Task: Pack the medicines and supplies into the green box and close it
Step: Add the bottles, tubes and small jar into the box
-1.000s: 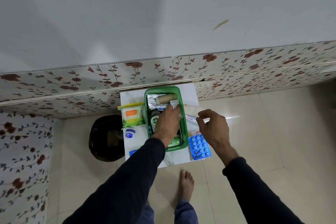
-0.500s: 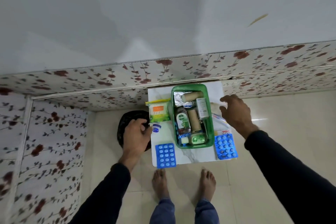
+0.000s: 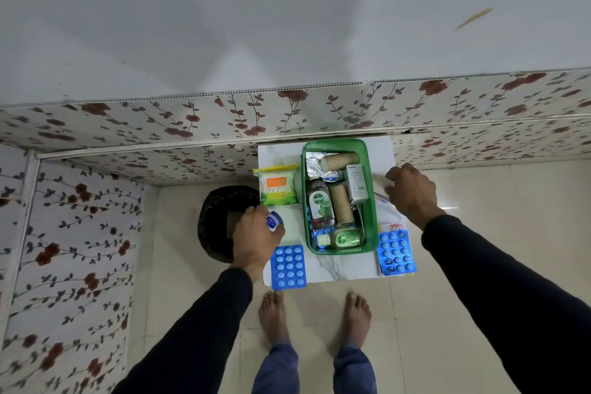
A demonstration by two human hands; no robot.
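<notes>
Two walls meet at the corner: plain grey-white above, with a glossy panel band (image 3: pixel 192 125) below printed with red flowers on dark stems. Floor (image 3: pixel 479 233) is smooth cream tile with a faint sheen; two bare feet stand on it below the surface. A round black bag-like object (image 3: pixel 217 221) sits on the floor, left of the surface.

Surface (image 3: pixel 339 269): small, rectangular, white marble-pattern top, set against the panel band.

Green box (image 3: pixel 371 201): translucent plastic, rounded corners, open, lid not seen, at the centre-rear of the surface. It holds a crumpled foil piece, two tan cardboard-coloured rolls (image 3: pixel 340 161), a white carton (image 3: pixel 356 182), a brown Dettol bottle (image 3: pixel 319 205) lying flat, and a small green bottle at the near end.

Outside the box: a cotton-bud packet (image 3: pixel 278 185) in yellow-green film, just beside its left wall; a blue blister sheet (image 3: pixel 288 266) at the near-left edge; a second blue blister sheet (image 3: pixel 396 252) at the near-right edge.

Left hand (image 3: pixel 256 233): fingers curled around a small blue-and-white jar (image 3: pixel 273 221), at the left edge of the surface.

Right hand (image 3: pixel 412 192): fingers bent downward over a pale item and a white tube at the right of the box; whether they grip anything cannot be told.
</notes>
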